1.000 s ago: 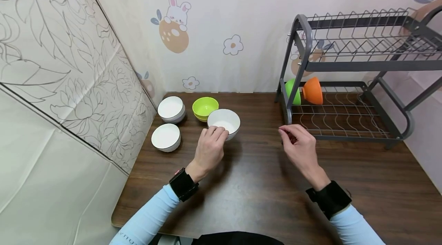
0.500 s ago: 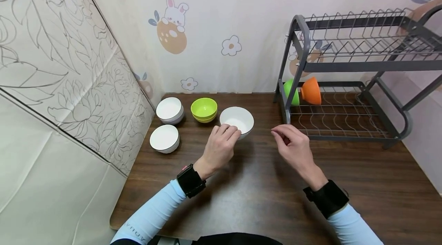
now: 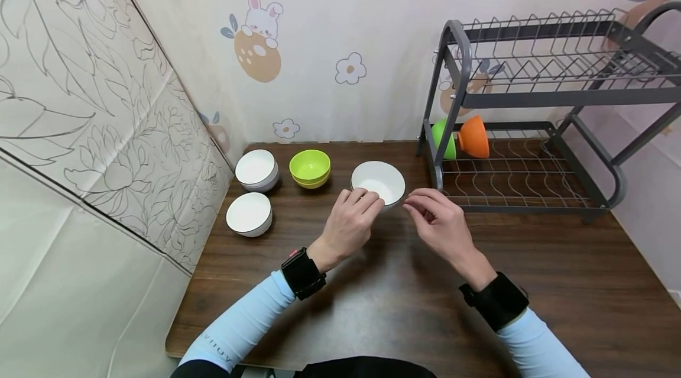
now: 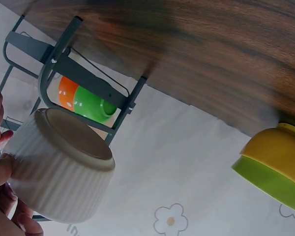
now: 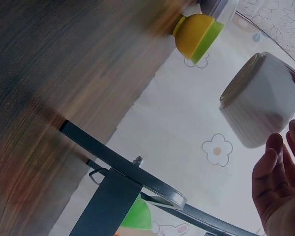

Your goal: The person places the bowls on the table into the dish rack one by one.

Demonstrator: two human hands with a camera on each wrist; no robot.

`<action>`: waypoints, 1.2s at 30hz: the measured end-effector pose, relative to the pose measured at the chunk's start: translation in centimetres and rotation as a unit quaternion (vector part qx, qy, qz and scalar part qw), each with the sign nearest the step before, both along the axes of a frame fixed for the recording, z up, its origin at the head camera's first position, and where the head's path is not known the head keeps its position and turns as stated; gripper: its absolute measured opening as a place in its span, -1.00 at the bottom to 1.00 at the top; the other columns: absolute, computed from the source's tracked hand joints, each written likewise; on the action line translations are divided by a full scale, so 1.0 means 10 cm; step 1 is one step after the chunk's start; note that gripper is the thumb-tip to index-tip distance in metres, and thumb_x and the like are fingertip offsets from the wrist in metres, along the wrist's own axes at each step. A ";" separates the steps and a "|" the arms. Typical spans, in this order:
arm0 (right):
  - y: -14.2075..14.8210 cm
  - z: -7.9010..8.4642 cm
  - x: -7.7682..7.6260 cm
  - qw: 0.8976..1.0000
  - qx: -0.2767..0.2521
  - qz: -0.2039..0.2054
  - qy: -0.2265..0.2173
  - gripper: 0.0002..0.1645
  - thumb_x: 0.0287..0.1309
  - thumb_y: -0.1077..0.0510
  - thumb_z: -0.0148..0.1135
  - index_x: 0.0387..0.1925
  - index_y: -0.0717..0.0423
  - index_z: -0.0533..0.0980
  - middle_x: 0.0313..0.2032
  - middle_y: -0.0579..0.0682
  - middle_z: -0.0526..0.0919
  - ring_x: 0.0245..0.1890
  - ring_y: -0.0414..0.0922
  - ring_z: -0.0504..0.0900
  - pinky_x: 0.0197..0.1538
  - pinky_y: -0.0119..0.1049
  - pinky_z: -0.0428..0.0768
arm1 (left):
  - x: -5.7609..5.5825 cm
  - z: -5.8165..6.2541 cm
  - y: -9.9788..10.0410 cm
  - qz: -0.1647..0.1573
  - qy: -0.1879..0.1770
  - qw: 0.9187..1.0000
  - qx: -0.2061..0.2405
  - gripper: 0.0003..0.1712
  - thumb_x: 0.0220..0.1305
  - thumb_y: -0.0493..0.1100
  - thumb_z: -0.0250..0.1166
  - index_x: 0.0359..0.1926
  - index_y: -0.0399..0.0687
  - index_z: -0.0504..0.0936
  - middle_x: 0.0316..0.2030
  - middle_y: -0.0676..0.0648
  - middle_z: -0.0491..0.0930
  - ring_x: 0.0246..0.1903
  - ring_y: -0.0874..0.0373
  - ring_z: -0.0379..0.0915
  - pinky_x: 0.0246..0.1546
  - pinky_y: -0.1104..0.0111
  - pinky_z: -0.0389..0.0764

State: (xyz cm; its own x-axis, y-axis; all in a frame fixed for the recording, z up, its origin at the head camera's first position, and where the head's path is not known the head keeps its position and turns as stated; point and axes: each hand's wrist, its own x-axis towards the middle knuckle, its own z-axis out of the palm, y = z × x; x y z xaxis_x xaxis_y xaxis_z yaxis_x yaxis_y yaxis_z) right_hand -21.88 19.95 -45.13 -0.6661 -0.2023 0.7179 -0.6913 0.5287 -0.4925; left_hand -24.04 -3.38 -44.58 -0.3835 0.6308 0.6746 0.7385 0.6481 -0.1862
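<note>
My left hand [image 3: 348,224] pinches the near rim of a white bowl [image 3: 378,180], held above the table with its mouth up. In the left wrist view the bowl [image 4: 64,167] shows a ribbed outer wall and its foot. Just right of it is my right hand [image 3: 444,227], fingers loosely bent and nothing held. The right wrist view puts these fingertips close to the wall of the white bowl [image 5: 258,101]; whether they touch, I cannot tell.
On the table's left stand stacked white bowls [image 3: 256,170], another white bowl [image 3: 249,215] and a green bowl [image 3: 310,166] on a yellow one. A grey two-tier dish rack [image 3: 569,98] at right holds a green bowl [image 3: 443,140] and an orange bowl [image 3: 474,137] on edge below.
My left hand has carried the white bowl rightward, away from the green bowl. My right hand has moved left toward it. The view has shifted slightly.
</note>
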 end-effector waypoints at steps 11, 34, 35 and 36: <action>0.03 -0.03 0.02 0.998 0.056 0.016 0.030 -0.70 0.13 0.37 0.54 -0.07 0.22 0.74 -0.07 0.06 0.71 -0.34 -0.15 0.61 -0.23 -0.51 0.53 | 0.02 -0.02 0.10 -0.010 0.017 1.000 -0.010 -0.77 0.44 -0.34 0.15 -0.10 -0.06 0.72 -0.13 0.01 0.61 -0.10 0.07 0.47 -0.24 0.28 0.37; 0.14 0.07 0.04 0.985 0.154 0.027 0.076 -0.75 0.44 0.18 0.32 -0.06 0.31 0.73 -0.15 0.16 0.69 -0.26 0.03 0.73 -0.13 -0.03 0.73 | 0.01 0.02 0.19 -0.045 0.003 0.999 0.028 -0.87 0.47 -0.21 0.31 -0.08 -0.10 0.76 -0.09 -0.04 0.66 -0.05 0.05 0.50 -0.22 0.30 0.40; 0.15 0.07 0.04 0.984 0.151 0.025 0.087 -0.66 0.52 0.10 0.22 -0.06 0.32 0.73 -0.15 0.16 0.69 -0.28 0.03 0.73 -0.15 -0.04 0.73 | 0.00 0.01 0.20 -0.049 0.006 0.998 0.033 -0.87 0.48 -0.21 0.30 -0.08 -0.10 0.76 -0.08 -0.04 0.66 -0.04 0.05 0.51 -0.22 0.30 0.41; 0.15 0.08 0.05 0.984 0.148 0.022 0.098 -0.57 0.57 0.03 0.13 -0.07 0.32 0.74 -0.16 0.16 0.69 -0.29 0.02 0.73 -0.17 -0.04 0.73 | 0.00 0.02 0.20 -0.052 0.010 0.998 0.040 -0.87 0.48 -0.20 0.31 -0.08 -0.11 0.75 -0.08 -0.05 0.66 -0.04 0.04 0.52 -0.20 0.30 0.43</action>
State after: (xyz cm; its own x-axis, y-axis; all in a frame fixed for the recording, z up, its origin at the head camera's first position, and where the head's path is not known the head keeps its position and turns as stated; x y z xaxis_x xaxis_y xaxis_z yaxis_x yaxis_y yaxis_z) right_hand -21.40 21.46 -44.33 -0.5060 -0.4479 0.7371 -0.7835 0.5960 -0.1757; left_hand -24.03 -1.35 -44.43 -0.3040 0.6101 0.7316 0.7993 0.5813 -0.1527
